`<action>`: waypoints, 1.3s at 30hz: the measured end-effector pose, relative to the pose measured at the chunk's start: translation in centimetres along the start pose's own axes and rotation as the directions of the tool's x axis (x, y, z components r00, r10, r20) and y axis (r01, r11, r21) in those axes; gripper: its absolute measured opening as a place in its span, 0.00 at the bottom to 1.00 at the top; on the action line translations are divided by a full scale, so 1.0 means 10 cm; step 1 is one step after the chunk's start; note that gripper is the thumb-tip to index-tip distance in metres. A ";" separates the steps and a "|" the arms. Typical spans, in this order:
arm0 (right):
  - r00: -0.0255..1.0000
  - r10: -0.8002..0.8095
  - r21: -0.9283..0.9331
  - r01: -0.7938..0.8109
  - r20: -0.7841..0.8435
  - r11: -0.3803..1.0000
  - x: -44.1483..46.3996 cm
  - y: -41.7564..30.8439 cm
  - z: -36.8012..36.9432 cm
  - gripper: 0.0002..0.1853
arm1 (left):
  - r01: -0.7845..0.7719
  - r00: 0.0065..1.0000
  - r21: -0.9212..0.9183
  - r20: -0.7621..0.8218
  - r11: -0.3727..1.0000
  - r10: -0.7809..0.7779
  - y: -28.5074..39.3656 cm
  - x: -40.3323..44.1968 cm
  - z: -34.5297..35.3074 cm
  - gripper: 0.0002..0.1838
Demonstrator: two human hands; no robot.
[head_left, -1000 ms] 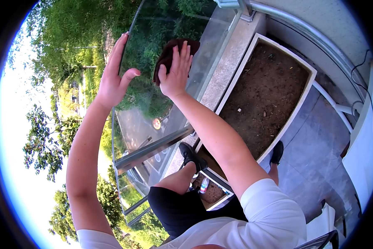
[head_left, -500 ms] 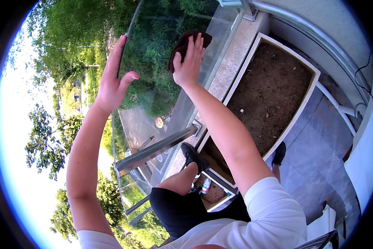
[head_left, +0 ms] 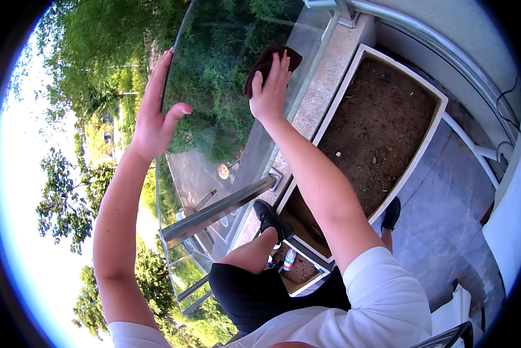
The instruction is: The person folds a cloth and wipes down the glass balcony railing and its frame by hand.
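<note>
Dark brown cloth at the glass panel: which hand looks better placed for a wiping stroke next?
Right, most likely: the right hand is over the dark brown cloth at the glass panel, while the left hand, with no cloth, is at the panel's edge.

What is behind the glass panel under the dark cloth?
Green foliage and grey paving show through the glass panel. Whatever lies directly behind the dark cloth and right hand is covered.
</note>
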State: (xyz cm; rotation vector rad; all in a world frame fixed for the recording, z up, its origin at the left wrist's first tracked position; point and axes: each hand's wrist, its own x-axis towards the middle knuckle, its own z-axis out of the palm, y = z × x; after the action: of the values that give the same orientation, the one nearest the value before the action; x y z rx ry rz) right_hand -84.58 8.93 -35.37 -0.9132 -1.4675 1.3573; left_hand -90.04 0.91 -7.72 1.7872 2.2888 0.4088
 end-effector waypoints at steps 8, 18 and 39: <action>0.991 -0.083 0.005 0.083 0.105 0.997 -0.68 -0.07 -0.02 0.38 | 0.018 1.000 -0.009 -0.010 1.000 -0.018 0.03 0.00 0.01 0.53; 0.992 -0.069 0.044 0.065 0.110 0.997 -0.62 -0.19 0.00 0.41 | 0.011 1.000 -0.020 0.007 1.000 -0.011 0.01 -0.01 0.00 0.53; 0.992 -0.126 0.041 0.126 0.001 0.991 -0.57 0.06 0.10 0.40 | 0.046 0.997 -0.007 0.055 0.999 -0.046 0.04 0.02 0.00 0.57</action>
State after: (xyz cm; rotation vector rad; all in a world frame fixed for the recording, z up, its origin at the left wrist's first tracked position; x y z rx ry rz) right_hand -83.81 3.36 -36.71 -0.7788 -1.4696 1.2921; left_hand -89.72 1.19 -7.53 1.7169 2.2833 0.3563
